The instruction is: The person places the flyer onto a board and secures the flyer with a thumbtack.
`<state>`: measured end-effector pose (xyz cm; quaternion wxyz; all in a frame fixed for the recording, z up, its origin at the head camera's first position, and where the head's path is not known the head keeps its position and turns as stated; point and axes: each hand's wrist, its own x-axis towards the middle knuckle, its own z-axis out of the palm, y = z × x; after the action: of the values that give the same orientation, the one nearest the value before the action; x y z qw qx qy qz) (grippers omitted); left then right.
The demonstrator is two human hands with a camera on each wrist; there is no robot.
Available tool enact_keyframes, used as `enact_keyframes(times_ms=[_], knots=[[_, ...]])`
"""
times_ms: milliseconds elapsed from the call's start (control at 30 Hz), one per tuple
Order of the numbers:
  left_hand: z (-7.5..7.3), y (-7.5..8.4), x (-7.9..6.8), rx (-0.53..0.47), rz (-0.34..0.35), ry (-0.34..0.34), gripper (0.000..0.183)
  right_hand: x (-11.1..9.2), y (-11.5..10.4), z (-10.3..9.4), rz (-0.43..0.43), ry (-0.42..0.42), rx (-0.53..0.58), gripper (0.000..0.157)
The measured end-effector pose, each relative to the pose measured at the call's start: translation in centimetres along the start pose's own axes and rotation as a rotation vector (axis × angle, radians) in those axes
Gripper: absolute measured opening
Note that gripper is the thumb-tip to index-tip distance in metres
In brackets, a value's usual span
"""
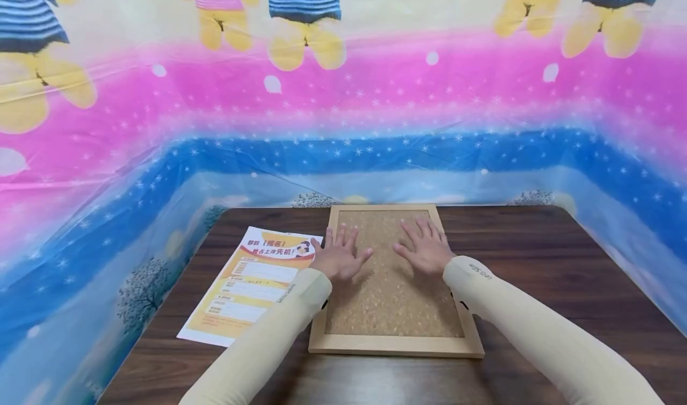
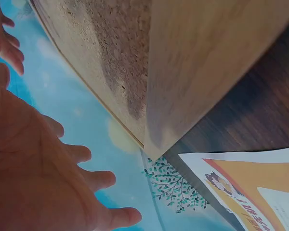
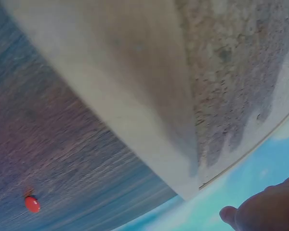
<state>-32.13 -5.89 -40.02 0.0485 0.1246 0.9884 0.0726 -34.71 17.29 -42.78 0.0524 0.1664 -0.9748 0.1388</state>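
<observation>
We see the rectangular cork board with a pale wooden frame (image 1: 394, 309) lying flat on the dark wood-grain surface (image 1: 531, 262), its far end at or near the back edge. A forward push there could, we judge, run the frame past that edge and into the patterned pink-and-blue cloth backdrop (image 1: 376, 154). The white-and-orange printed paper sheet (image 1: 249, 288) lies just beside the board's left side; if the board is swung or dragged leftward, it may catch the sheet's corner and crease it. The cream left sleeve (image 1: 263, 339) passes over the sheet, so a low forearm could also shift the paper. Near the board's right side we make out a small glossy red rounded item (image 3: 32, 204), which a rightward slide might knock.

As for the grip, our left hand (image 1: 339, 262) and right hand (image 1: 429, 254) are both wide, fingers spread and palms down above the cork. Neither holds anything, and both appear to hover clear, with shadows beneath.
</observation>
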Motion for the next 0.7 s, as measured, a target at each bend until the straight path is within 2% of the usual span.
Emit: enact_keyframes(times_ms=[200,333,500,700], knots=[[-0.2,-0.5,0.3,0.008,0.005,-0.007,0.078,-0.8,1.2,-1.0,0.013,-0.036,-0.015,0.071],[-0.6,-1.8,-0.2,0.025,0.0,0.007,0.073,-1.6,2.1,-2.3,0.023,-0.057,-0.005,0.07],[-1.4,-4.2,-1.2,0.045,-0.005,0.028,0.07,-2.4,4.9,-3.1,0.042,-0.046,-0.01,0.071],[-2.1,-7.8,-2.4,0.018,-0.029,0.04,0.072,-3.7,8.6,-3.5,0.057,-0.039,0.011,0.067]])
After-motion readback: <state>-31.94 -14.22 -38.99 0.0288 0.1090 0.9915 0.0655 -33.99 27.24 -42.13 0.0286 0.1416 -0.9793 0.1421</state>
